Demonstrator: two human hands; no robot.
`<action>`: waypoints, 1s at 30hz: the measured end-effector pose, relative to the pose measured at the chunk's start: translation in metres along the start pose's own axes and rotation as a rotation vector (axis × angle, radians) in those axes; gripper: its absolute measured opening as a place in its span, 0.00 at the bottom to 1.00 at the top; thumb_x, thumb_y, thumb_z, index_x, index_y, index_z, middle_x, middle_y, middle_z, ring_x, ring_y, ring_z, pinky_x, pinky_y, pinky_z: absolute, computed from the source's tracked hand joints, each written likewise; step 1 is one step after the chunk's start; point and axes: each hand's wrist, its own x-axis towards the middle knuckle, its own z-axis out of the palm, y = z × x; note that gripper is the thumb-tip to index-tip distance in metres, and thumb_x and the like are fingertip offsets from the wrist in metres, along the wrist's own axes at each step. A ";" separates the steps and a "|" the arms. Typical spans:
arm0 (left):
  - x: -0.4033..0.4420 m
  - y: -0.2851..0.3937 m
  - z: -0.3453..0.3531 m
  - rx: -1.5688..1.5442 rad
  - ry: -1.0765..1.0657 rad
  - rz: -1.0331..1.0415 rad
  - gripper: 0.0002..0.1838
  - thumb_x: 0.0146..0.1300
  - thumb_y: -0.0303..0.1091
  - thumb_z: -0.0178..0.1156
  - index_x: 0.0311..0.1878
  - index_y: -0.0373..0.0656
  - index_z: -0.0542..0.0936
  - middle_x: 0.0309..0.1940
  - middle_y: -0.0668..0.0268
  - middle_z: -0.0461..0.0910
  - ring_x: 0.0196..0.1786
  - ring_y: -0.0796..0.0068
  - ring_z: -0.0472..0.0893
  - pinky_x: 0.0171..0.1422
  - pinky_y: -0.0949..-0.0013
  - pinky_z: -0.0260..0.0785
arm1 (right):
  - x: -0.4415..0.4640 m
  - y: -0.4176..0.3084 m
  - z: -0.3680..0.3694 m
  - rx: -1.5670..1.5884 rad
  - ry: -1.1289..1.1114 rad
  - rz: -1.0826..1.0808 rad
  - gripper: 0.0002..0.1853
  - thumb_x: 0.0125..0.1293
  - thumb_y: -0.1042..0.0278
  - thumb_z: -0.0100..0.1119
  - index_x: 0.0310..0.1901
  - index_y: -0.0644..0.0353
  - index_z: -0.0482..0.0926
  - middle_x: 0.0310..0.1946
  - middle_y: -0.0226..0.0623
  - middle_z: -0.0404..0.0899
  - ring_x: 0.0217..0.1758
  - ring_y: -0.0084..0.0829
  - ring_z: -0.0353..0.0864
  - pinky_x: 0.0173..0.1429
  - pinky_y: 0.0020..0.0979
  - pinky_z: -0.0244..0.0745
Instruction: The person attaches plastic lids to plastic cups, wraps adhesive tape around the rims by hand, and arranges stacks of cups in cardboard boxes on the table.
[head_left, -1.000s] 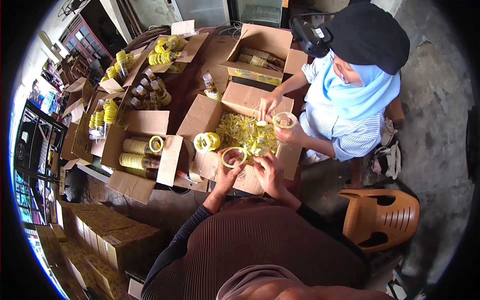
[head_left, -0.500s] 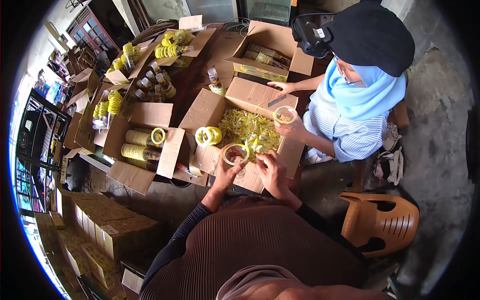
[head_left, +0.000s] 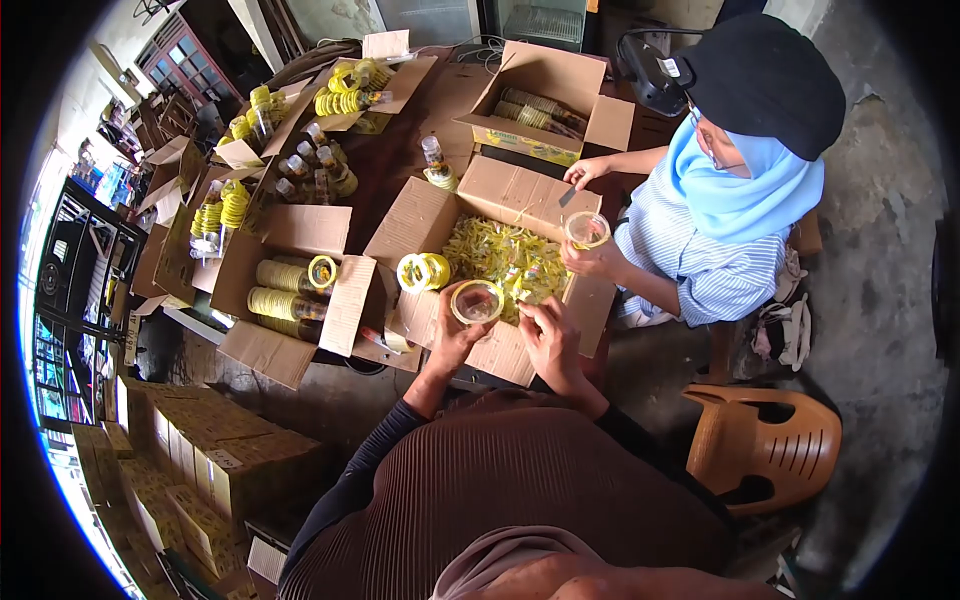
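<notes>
My left hand (head_left: 452,338) is closed around a clear plastic cup (head_left: 477,302) with a yellowish rim, its mouth turned up towards me. Just right of it, my right hand (head_left: 549,342) has thumb and fingers pinched together by the near edge of an open cardboard box (head_left: 412,218); whatever sits between the fingertips is too small to name. Yellow-and-white strips or small wrappers (head_left: 500,250) fill that box. A stack of yellow-rimmed cups (head_left: 424,271) lies at its left side, close to my left hand.
Across the box, a co-worker (head_left: 715,240) holds a similar cup (head_left: 587,231) and a flat dark blade (head_left: 568,196). Stacked cups lie in a carton (head_left: 235,280) to the left and another carton (head_left: 540,75) behind. An orange plastic chair (head_left: 765,445) stands at the right, closed cartons (head_left: 220,440) at lower left.
The cup in my left hand has tipped, showing more of its opening. My right hand stays pinched. The co-worker's hand has turned the blade and moved slightly right; the view shifted a little.
</notes>
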 end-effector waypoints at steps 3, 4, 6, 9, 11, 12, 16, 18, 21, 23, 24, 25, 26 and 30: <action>0.002 -0.004 -0.011 -0.075 0.030 -0.026 0.35 0.56 0.37 0.70 0.63 0.39 0.64 0.53 0.61 0.74 0.59 0.70 0.74 0.63 0.65 0.69 | 0.001 -0.006 0.007 -0.027 0.022 -0.088 0.11 0.52 0.79 0.65 0.38 0.58 0.82 0.28 0.36 0.72 0.31 0.38 0.76 0.34 0.37 0.72; 0.000 -0.006 -0.014 -0.076 0.032 -0.024 0.35 0.56 0.37 0.70 0.63 0.39 0.64 0.53 0.61 0.74 0.59 0.70 0.74 0.63 0.65 0.69 | 0.002 -0.007 0.010 -0.043 0.022 -0.119 0.10 0.52 0.79 0.66 0.37 0.58 0.82 0.27 0.37 0.71 0.31 0.37 0.76 0.33 0.36 0.72; -0.004 -0.007 -0.017 -0.181 -0.025 -0.042 0.33 0.56 0.30 0.69 0.61 0.39 0.63 0.52 0.60 0.74 0.57 0.70 0.75 0.62 0.65 0.68 | 0.004 -0.007 0.019 -0.083 0.010 -0.119 0.12 0.51 0.78 0.66 0.39 0.57 0.82 0.29 0.35 0.72 0.32 0.37 0.77 0.36 0.37 0.74; -0.008 -0.003 -0.021 -0.104 -0.067 -0.082 0.31 0.56 0.28 0.67 0.61 0.38 0.63 0.53 0.60 0.73 0.58 0.70 0.74 0.64 0.64 0.67 | 0.014 -0.011 0.031 -0.057 0.003 -0.049 0.12 0.51 0.79 0.65 0.39 0.57 0.82 0.28 0.36 0.73 0.32 0.37 0.77 0.36 0.36 0.73; -0.005 -0.001 -0.029 -0.121 -0.064 -0.085 0.31 0.57 0.27 0.66 0.61 0.39 0.63 0.53 0.61 0.73 0.58 0.70 0.74 0.64 0.64 0.67 | 0.016 -0.017 0.033 -0.050 0.013 -0.005 0.12 0.51 0.79 0.65 0.39 0.57 0.82 0.28 0.36 0.73 0.32 0.37 0.77 0.36 0.36 0.73; -0.001 0.000 -0.035 -0.111 -0.038 -0.081 0.30 0.57 0.26 0.66 0.61 0.39 0.63 0.54 0.61 0.73 0.58 0.70 0.74 0.64 0.64 0.67 | 0.016 -0.020 0.035 -0.040 0.023 0.036 0.12 0.51 0.79 0.65 0.39 0.57 0.82 0.27 0.36 0.73 0.32 0.37 0.77 0.36 0.36 0.73; 0.011 -0.003 -0.060 -0.070 -0.060 -0.077 0.29 0.58 0.25 0.65 0.61 0.40 0.64 0.54 0.62 0.72 0.58 0.70 0.74 0.64 0.64 0.67 | 0.010 -0.035 0.044 -0.039 0.087 -0.033 0.12 0.52 0.81 0.65 0.39 0.60 0.81 0.27 0.37 0.73 0.28 0.36 0.76 0.31 0.33 0.71; 0.017 -0.003 -0.069 -0.088 -0.089 -0.117 0.29 0.59 0.26 0.65 0.61 0.40 0.64 0.53 0.62 0.72 0.57 0.71 0.74 0.63 0.65 0.67 | 0.009 -0.042 0.052 -0.057 0.096 -0.035 0.12 0.52 0.81 0.65 0.39 0.60 0.82 0.27 0.38 0.73 0.28 0.37 0.77 0.31 0.33 0.71; 0.022 0.001 -0.072 -0.081 -0.142 -0.125 0.29 0.60 0.29 0.65 0.62 0.40 0.63 0.52 0.62 0.72 0.56 0.71 0.74 0.61 0.66 0.68 | 0.013 -0.055 0.059 -0.089 0.125 -0.020 0.10 0.54 0.81 0.64 0.38 0.61 0.82 0.27 0.39 0.73 0.28 0.37 0.77 0.31 0.34 0.71; 0.021 0.002 -0.074 -0.096 -0.235 -0.120 0.30 0.60 0.29 0.65 0.62 0.40 0.63 0.52 0.62 0.72 0.56 0.71 0.74 0.61 0.65 0.69 | 0.014 -0.053 0.067 -0.085 0.138 0.060 0.10 0.54 0.81 0.63 0.39 0.61 0.82 0.27 0.39 0.73 0.28 0.37 0.77 0.31 0.34 0.71; 0.023 0.004 -0.074 -0.106 -0.307 -0.114 0.30 0.59 0.29 0.66 0.62 0.40 0.62 0.52 0.62 0.72 0.56 0.71 0.75 0.61 0.65 0.69 | 0.015 -0.054 0.069 -0.066 0.139 0.130 0.09 0.55 0.81 0.63 0.39 0.62 0.82 0.28 0.39 0.73 0.28 0.37 0.77 0.30 0.33 0.71; 0.025 0.007 -0.074 -0.119 -0.354 -0.091 0.31 0.58 0.29 0.67 0.62 0.40 0.62 0.53 0.62 0.71 0.56 0.71 0.74 0.62 0.65 0.69 | 0.018 -0.059 0.065 -0.059 0.143 0.178 0.10 0.53 0.80 0.63 0.39 0.60 0.81 0.28 0.40 0.72 0.29 0.39 0.76 0.34 0.37 0.72; 0.028 0.007 -0.074 -0.121 -0.371 -0.091 0.31 0.58 0.29 0.67 0.62 0.40 0.62 0.53 0.62 0.71 0.56 0.71 0.74 0.62 0.65 0.69 | 0.016 -0.058 0.066 -0.069 0.156 0.184 0.10 0.53 0.80 0.63 0.39 0.60 0.81 0.28 0.40 0.72 0.29 0.39 0.76 0.34 0.37 0.72; 0.043 0.010 -0.078 -0.113 -0.326 -0.115 0.34 0.57 0.26 0.68 0.62 0.41 0.59 0.53 0.61 0.70 0.57 0.71 0.74 0.62 0.65 0.69 | 0.010 -0.061 0.063 -0.097 0.262 0.211 0.10 0.54 0.81 0.63 0.39 0.61 0.82 0.27 0.39 0.73 0.28 0.36 0.77 0.30 0.33 0.72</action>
